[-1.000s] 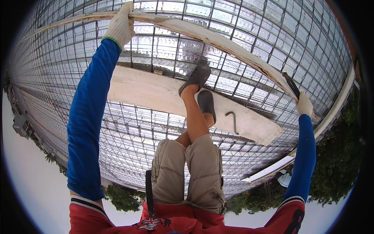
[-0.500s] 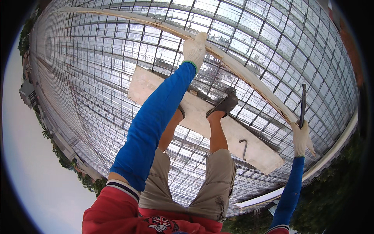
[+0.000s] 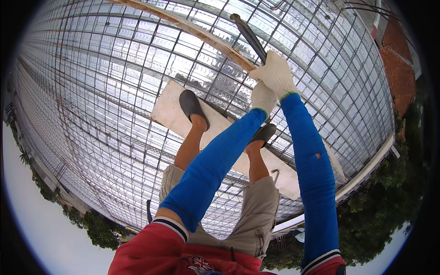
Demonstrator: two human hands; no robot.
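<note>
A long, narrow wooden plank [image 3: 197,34] runs from the upper left down to my two gloved hands, and its other end shows beyond my right forearm. My left hand [image 3: 263,98] is closed around the plank, its fingers partly hidden behind my right hand. Just above it and touching it, my right hand [image 3: 277,75] grips a dark, long-handled metal tool [image 3: 250,36] that looks like pincers. The tool points up and to the left. My right fist also lies against the plank.
Under my feet, a pale flat board [image 3: 165,103] lies on a wide steel rebar grid [image 3: 137,68] over shiny ribbed metal sheeting. A small hooked rod [image 3: 276,174] rests on the board. An edge [image 3: 366,169] with trees [image 3: 389,183] beyond runs along the right.
My right hand has come left from the plank's far right part to my left hand, carrying the dark tool. The plank has shifted and my left foot has stepped forward on the board.
</note>
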